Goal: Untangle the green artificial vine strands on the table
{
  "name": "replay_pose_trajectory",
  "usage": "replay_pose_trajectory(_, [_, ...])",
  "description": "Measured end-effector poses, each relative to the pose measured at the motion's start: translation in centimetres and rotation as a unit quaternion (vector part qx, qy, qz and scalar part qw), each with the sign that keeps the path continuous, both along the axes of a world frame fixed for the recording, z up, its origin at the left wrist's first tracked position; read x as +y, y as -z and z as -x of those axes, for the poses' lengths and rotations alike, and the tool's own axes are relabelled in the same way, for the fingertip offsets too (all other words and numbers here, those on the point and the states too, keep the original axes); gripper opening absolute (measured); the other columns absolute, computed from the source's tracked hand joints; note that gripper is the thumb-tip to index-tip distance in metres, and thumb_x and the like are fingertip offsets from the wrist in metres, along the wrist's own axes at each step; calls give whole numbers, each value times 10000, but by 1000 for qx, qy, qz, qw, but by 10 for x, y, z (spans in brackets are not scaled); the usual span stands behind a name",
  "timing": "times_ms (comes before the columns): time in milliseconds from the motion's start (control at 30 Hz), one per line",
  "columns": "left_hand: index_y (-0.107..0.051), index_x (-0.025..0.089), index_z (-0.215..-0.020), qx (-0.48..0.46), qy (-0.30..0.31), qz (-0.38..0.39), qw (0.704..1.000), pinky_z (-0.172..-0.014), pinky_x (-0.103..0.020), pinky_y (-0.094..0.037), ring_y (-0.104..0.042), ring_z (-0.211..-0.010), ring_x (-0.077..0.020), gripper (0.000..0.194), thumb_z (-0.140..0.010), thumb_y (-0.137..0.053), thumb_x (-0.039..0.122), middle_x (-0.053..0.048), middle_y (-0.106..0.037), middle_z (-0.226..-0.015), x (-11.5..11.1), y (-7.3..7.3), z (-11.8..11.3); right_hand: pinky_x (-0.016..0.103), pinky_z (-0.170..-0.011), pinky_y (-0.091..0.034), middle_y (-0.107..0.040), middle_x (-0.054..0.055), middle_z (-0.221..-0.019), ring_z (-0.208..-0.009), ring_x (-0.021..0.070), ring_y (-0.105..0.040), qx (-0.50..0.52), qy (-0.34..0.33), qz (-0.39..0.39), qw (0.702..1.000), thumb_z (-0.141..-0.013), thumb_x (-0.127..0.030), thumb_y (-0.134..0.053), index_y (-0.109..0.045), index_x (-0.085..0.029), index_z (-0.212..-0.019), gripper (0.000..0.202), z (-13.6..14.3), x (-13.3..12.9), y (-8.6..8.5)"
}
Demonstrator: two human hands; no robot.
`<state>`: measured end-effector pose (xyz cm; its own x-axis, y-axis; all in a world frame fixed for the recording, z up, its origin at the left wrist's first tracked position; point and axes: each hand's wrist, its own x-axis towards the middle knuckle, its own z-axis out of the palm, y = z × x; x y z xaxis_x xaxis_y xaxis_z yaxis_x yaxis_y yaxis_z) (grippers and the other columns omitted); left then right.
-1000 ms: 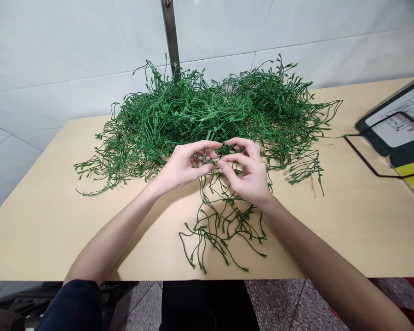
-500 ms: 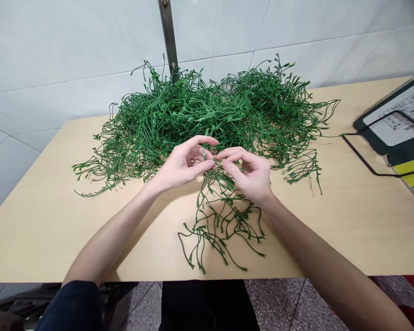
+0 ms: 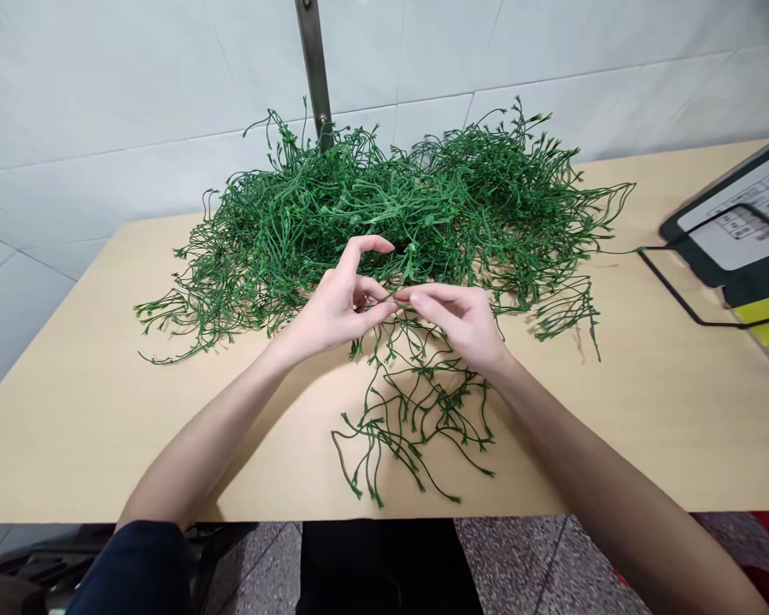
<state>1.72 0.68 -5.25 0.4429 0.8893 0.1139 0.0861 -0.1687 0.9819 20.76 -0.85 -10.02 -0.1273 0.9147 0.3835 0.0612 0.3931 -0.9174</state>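
A large tangled heap of green plastic plant stems lies across the back of the table. In front of it, my left hand pinches a thin green stem between thumb and a finger, with the index finger raised and curved. My right hand meets it from the right, thumb and index finger pinched on the same stem near the left fingertips. Below both hands a looser bunch of green stems trails toward the table's front edge. The held stem is largely hidden by my fingers.
The pale wooden table stands against a tiled wall. A metal upright rises behind the heap. At the right lies a dark bag with a printed white panel and a black handle. A small group of stems lies nearby.
My left index finger has lifted away from the thumb. My right fingers have straightened and closed at the left fingertips, and a stem now shows between the hands.
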Motion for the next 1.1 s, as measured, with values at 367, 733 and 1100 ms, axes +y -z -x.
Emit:
replay_pose_trajectory(367, [-571, 189, -961, 123, -32, -126, 984, -575, -214, -425, -629, -582, -107, 313, -733, -775, 256, 12, -698, -700, 9, 3, 5, 335, -695, -571, -783, 52, -825, -740, 195, -705, -42, 17, 12, 999, -766, -349, -767, -798, -205, -862, 177, 0, 5, 6])
replay_pose_trajectory(733, [-606, 173, -890, 226, -5, -246, 943, -580, -185, -394, -631, -648, -85, 124, -816, -688, 229, 16, -727, -797, 6, 3, 1, 290, -642, -497, -753, 33, -762, -685, 164, -660, -139, 23, -24, 990, -814, -230, -647, -755, -179, -805, 120, 1, 1, 4])
replay_pose_trajectory(1100, [-687, 177, -896, 319, 28, -289, 902, -739, -274, -415, -565, -796, -154, 192, -957, -545, 289, -11, -699, -799, 8, 6, 0, 295, -659, -523, -764, 38, -792, -719, 182, -684, -115, 40, -31, 992, -814, -251, -629, -766, -191, -808, 149, 1, 3, 6])
